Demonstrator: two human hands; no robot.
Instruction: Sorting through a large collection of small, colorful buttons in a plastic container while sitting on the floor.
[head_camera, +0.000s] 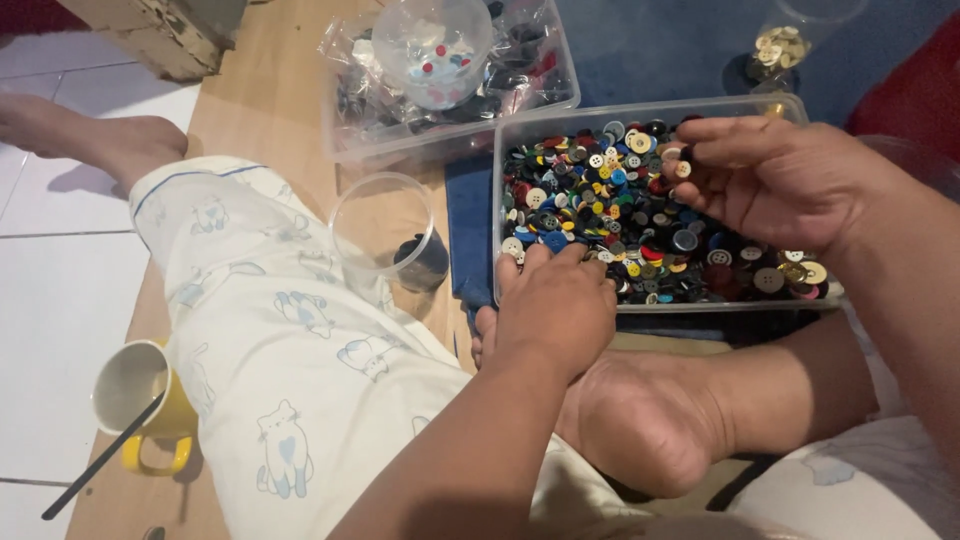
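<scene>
Buttons (640, 215) of many colours fill the clear plastic box (790, 107) in front of us on the floor, just past our crossed feet. Our left hand (556, 305) rests at the box's near edge, fingers curled down into the buttons, though we cannot tell whether they grip any, while farther right our right hand (790, 180) hovers over the heap pinching small buttons between fingertips. Left of the box stands an empty clear cup (381, 224), and beyond lies a second clear container (450, 70).

A tub of buttons (640, 215) was set before the crossed legs, with a second tub (450, 85) behind it to the left. A cup (385, 225) was placed between them; a mug (140, 400) was left on the floor at far left.
</scene>
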